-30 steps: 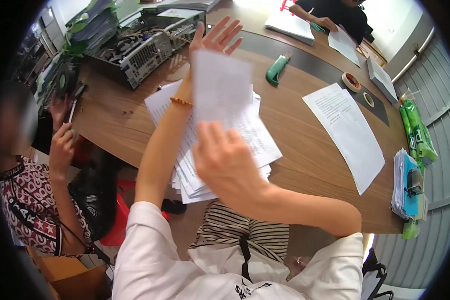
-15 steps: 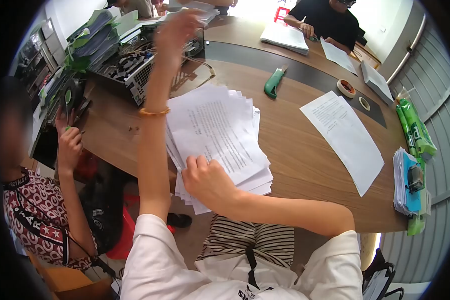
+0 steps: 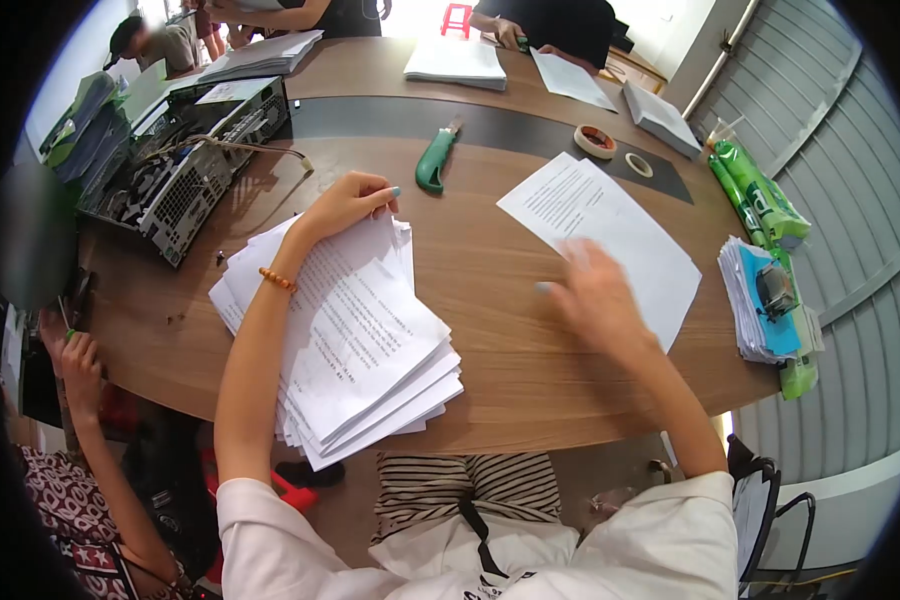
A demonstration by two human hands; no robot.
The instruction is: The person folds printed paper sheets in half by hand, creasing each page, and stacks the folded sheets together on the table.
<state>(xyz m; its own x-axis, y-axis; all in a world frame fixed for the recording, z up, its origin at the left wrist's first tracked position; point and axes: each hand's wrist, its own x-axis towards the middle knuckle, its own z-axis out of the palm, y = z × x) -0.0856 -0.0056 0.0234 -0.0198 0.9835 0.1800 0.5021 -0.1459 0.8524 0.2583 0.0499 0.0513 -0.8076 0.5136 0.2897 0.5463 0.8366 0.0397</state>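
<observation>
My left hand [image 3: 355, 203] rests at the far edge of a thick, uneven stack of printed sheets [image 3: 355, 345]. Its fingers are curled together, and whatever lies beneath them is hidden. A beaded bracelet [image 3: 278, 280] circles that wrist. Over the near left side of some loose printed sheets [image 3: 630, 235], my right hand [image 3: 605, 300] is blurred by motion, thumb apart from the fingers and nothing visible between them. A green utility knife [image 3: 436, 160] lies on the table beyond both hands.
An opened computer case [image 3: 185, 165] stands at the left, its cable reaching over the table [image 3: 490, 370]. Tape rolls [image 3: 595, 141], green packets [image 3: 760, 195] and a clipped paper bundle [image 3: 760, 300] are at the right. Other people work at the left and far side.
My left hand has come back from above the computer case onto the stack. My right hand has left the stack and moved right to the loose sheets. The view has shifted right.
</observation>
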